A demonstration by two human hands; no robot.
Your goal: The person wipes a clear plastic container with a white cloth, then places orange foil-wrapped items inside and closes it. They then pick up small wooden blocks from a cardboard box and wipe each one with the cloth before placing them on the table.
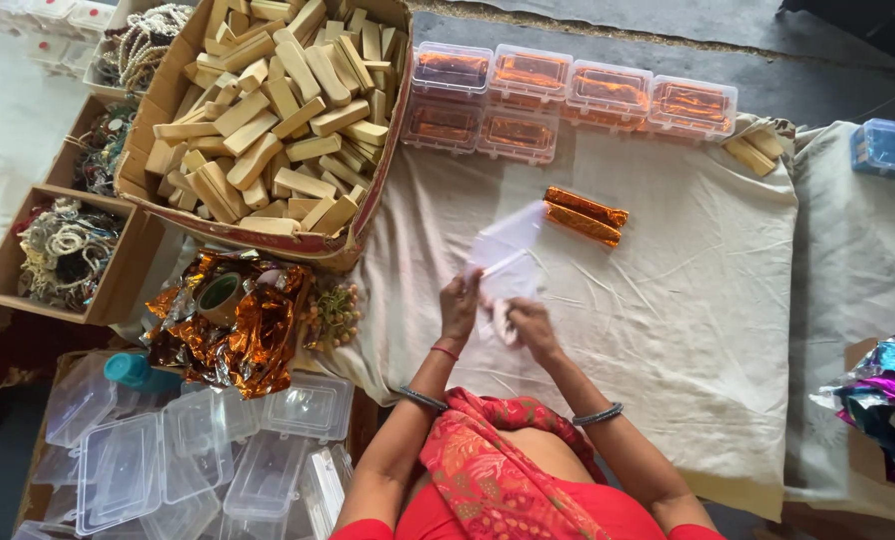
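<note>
From the head view, the person is working over a desk [668, 300] that is lying under a pale cloth. The left hand [459, 306] is pinching the lower edge of a clear plastic bag [508, 255], and the right hand [530, 325] is gripping the same bag from below, its fingers curling around the bottom; both hands are meeting just in front of the person's body. The bag is standing up from the hands, above the cloth near the desk's middle. Just beyond it, two orange foil-wrapped sticks [585, 215] are lying side by side on the cloth. Further back, a row of clear lidded boxes [568, 95] with orange contents is sitting along the far edge. To the left, a cardboard box [268, 120] is holding a heap of pale wooden blocks, with crumpled orange foil [233, 325] and a tape roll [219, 296] lying near it. Empty clear boxes [188, 460] are piling up at lower left.
</note>
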